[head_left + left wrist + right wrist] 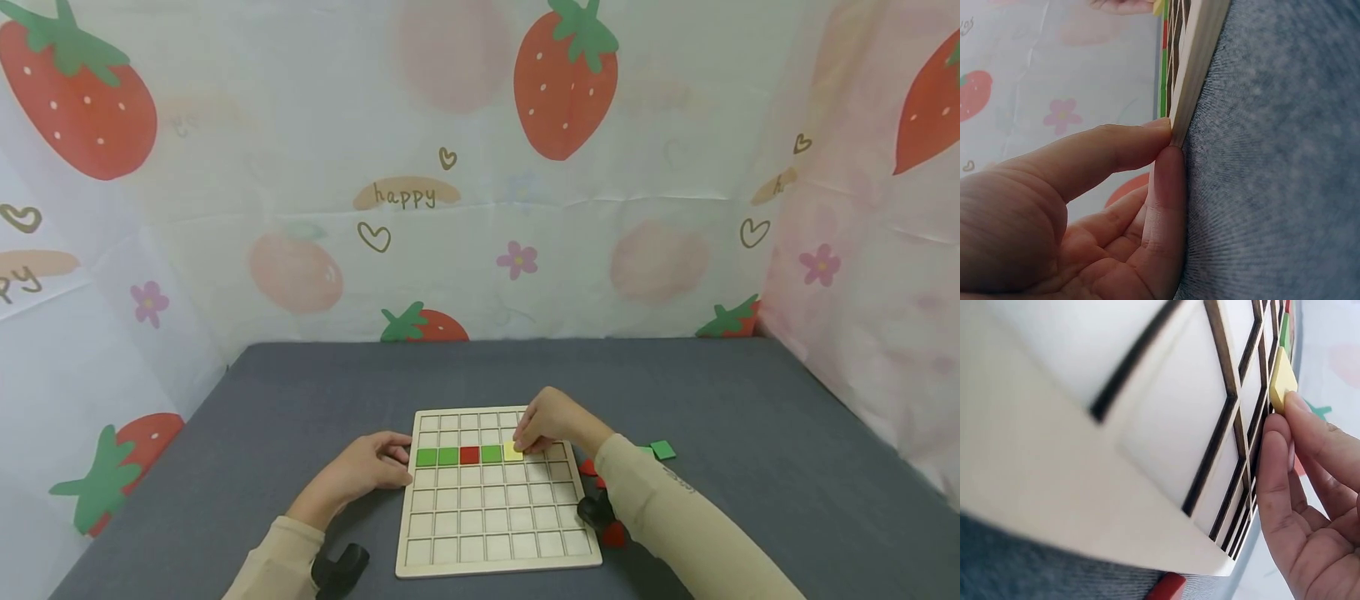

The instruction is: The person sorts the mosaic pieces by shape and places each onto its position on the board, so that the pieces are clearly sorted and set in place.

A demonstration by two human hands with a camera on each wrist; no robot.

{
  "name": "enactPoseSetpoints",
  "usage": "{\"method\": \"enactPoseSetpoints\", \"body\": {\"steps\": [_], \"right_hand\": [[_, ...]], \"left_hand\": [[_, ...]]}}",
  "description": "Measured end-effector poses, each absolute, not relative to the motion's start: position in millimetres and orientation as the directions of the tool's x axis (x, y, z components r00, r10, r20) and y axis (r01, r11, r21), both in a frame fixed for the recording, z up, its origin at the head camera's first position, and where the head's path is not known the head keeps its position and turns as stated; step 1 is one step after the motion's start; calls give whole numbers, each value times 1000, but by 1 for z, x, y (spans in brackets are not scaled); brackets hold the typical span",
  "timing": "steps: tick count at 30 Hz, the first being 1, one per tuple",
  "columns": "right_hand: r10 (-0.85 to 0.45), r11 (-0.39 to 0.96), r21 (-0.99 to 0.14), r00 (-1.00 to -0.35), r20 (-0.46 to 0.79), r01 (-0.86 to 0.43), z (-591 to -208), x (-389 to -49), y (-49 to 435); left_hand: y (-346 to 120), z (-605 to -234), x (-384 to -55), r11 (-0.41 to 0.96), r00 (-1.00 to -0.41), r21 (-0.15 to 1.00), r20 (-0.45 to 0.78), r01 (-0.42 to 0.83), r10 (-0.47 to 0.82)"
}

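A pale wooden board with a raised square grid lies on the table. Along one row sit green tiles and a red tile. My right hand pinches a yellow tile between thumb and fingertips, at the cell right of the last green one. In the right wrist view this tile stands tilted against the grid; whether it touches the cell floor, I cannot tell. My left hand rests at the board's left edge. Its thumb and a finger touch that edge, fairly straight, as the left wrist view shows.
Loose green tiles and red pieces lie right of the board, partly hidden by the right sleeve. Black wrist devices show by both forearms. A grey cloth covers the table; a strawberry-print curtain hangs behind.
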State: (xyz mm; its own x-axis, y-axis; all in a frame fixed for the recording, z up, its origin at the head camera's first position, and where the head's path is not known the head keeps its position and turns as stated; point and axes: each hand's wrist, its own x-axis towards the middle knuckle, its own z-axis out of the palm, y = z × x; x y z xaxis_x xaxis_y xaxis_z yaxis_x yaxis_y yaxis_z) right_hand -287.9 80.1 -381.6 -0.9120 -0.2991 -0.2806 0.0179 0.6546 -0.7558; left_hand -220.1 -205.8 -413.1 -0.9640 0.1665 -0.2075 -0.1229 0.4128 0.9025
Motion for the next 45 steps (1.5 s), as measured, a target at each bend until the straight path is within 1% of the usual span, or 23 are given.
{"method": "enactPoseSetpoints", "body": {"steps": [7, 13, 19, 26, 36, 42, 45], "right_hand": [[-294, 675, -737, -913, -283, 11, -381, -287, 76], [-283, 696, -718, -918, -277, 3, -383, -286, 75], [-303, 671, -741, -911, -279, 4, -384, -287, 80], [-321, 622, -783, -911, -261, 5, -377, -282, 101], [-300, 566, -824, -927, -225, 17, -370, -276, 134], [-280, 583, -812, -938, -202, 1, -369, -274, 157], [-263, 581, -814, -944, -202, 12, -369, -272, 166]], "left_hand": [[-205, -414, -221, 416, -967, 901, -206, -127, 151], [-207, -416, -223, 422, -964, 900, -199, -109, 175], [-207, -416, -223, 418, -963, 902, -200, -110, 179], [-206, -414, -221, 423, -962, 899, -206, -113, 181], [-205, -413, -220, 433, -966, 893, -210, -126, 153], [-205, -413, -220, 427, -965, 894, -216, -134, 149], [-205, -412, -220, 429, -965, 894, -215, -133, 150]]}}
